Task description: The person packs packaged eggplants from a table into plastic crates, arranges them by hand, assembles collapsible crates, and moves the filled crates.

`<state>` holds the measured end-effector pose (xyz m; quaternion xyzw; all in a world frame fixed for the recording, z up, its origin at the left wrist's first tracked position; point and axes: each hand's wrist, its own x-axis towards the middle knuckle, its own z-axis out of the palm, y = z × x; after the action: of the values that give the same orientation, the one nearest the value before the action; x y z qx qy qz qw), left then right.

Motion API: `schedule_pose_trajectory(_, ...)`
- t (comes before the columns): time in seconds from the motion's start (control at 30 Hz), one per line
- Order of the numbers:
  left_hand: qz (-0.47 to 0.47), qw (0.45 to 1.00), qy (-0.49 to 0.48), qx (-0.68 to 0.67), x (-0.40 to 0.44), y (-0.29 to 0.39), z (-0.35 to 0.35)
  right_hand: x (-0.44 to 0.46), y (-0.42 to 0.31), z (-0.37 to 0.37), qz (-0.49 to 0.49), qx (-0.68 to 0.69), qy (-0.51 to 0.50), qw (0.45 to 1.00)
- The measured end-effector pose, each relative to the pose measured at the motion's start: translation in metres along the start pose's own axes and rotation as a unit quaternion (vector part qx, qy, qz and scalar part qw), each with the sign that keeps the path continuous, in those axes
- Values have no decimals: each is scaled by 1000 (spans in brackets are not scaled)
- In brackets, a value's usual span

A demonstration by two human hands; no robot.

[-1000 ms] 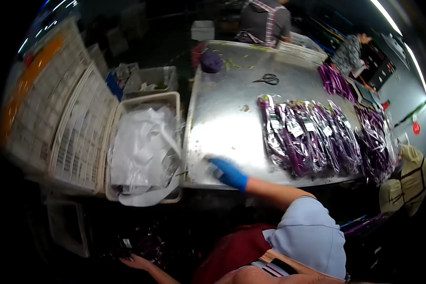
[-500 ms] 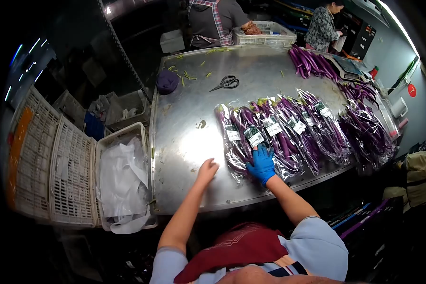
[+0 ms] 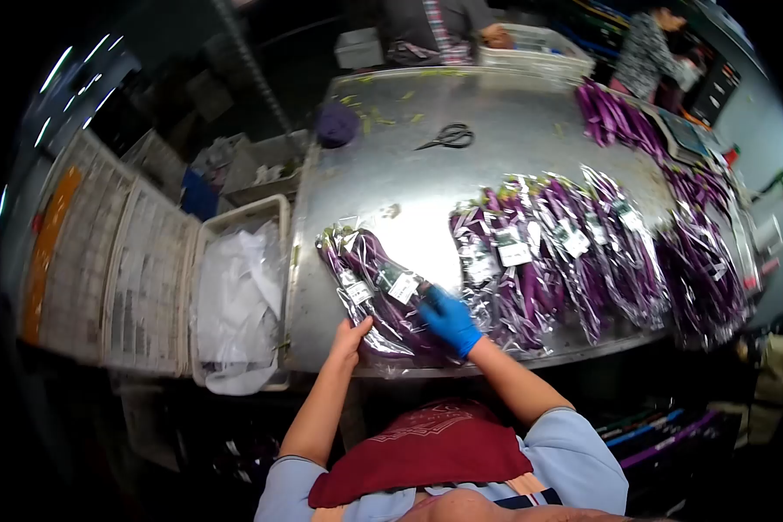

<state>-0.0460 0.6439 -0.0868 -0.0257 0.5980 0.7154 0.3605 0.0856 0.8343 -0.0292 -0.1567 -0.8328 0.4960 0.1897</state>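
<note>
Two clear plastic bags of long purple eggplants lie side by side near the table's front left. My bare left hand (image 3: 351, 339) grips the lower left edge of the left bag of eggplants (image 3: 343, 271). My right hand (image 3: 449, 322), in a blue glove, is closed on the right side of the other bag of eggplants (image 3: 376, 259). Both bags carry white-and-dark labels. Where the fingers go under the bags is hidden. Further right lies a row of several similar bagged eggplants (image 3: 531, 287).
On the metal table (image 3: 400, 174) lie black scissors (image 3: 451, 137), a purple roll (image 3: 337, 124), green scraps, and loose eggplants (image 3: 618, 120) at the far right. A white crate (image 3: 280, 209) holding plastic bags (image 3: 235, 300) stands left. Two people are across the table, beside another crate (image 3: 539, 45).
Two bags of eggplants have come away from the row and moved left, with both hands now on them. My left hand has closed on one bag. The head view has shifted.
</note>
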Motion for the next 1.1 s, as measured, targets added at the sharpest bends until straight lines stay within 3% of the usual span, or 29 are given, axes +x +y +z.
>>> schedule_pose_trajectory(0.03,18,999,14,-26,-11,3,-7,13,-6,-11,9,-105,47,993)
schedule_pose_trajectory(0.07,23,998,33,-50,-19,8,-9,26,21,-6,-117,-257,130,950)
schedule_pose_trajectory(0.13,29,994,57,-91,-17,-2,-18,30,33,3,-18,-211,-87,973)
schedule_pose_trajectory(0.17,30,990,55,-125,-18,-2,-20,35,25,10,37,-215,-219,951)
schedule_pose_trajectory(0.23,32,980,76,-178,-26,1,-17,39,33,21,167,6,-244,955)
schedule_pose_trajectory(0.3,36,975,96,-199,-31,3,-22,47,46,34,320,191,-282,884)
schedule_pose_trajectory(0.37,21,978,121,-167,-45,12,-30,42,57,41,344,221,-276,870)
schedule_pose_trajectory(0.5,109,972,67,-196,-118,28,-66,24,64,57,175,162,-247,939)
schedule_pose_trajectory(0.63,200,927,118,-293,-233,54,-125,16,15,71,246,274,-236,899)
schedule_pose_trajectory(0.7,249,897,221,-291,-269,39,-169,10,18,89,255,265,-139,920)
schedule_pose_trajectory(0.73,254,873,292,-299,-285,36,-186,9,5,89,260,252,-175,916)
schedule_pose_trajectory(0.77,256,843,361,-306,-297,33,-203,4,-4,98,262,232,-123,929)
schedule_pose_trajectory(0.83,264,805,435,-305,-310,24,-242,15,-17,90,308,174,-303,885)
schedule_pose_trajectory(1.0,276,770,422,-392,-292,-26,-341,13,-48,99,258,243,-248,902)
schedule_pose_trajectory(1.1,311,752,376,-443,-248,-61,-386,4,-82,103,245,213,-281,903)
